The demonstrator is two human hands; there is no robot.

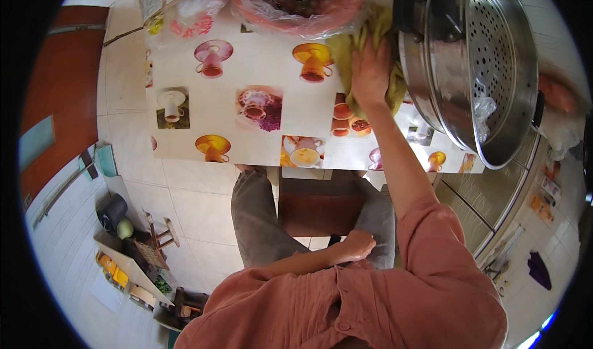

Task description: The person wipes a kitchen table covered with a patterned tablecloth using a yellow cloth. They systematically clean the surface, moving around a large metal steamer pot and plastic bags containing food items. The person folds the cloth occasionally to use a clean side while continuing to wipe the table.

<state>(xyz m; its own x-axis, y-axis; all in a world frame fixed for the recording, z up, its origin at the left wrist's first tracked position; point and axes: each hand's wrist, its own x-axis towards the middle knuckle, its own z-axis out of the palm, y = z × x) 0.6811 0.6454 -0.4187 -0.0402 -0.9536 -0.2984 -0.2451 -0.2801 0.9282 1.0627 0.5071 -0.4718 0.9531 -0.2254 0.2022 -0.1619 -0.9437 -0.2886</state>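
My right hand [371,74] lies flat on a yellow-green cloth [360,45], its fingers stretched out toward the far side of the table. The cloth is bunched around the hand and lies on a tablecloth [222,111] printed with cups and saucers. Over my lap, my left hand [360,245] is curled closed against my thigh, and nothing shows sticking out of it. Just right of the cloth stands a metal steamer pot [426,83]. A perforated steamer tray [497,46] is tipped on its side against it.
A pink basin [253,9] lined with clear plastic holds dark round fruit at the far edge. Beside it lies a clear plastic bag [194,15] with pink pieces. A dark cabinet [479,194] stands at the right. A small wooden stool [162,241] stands at left on the tiled floor.
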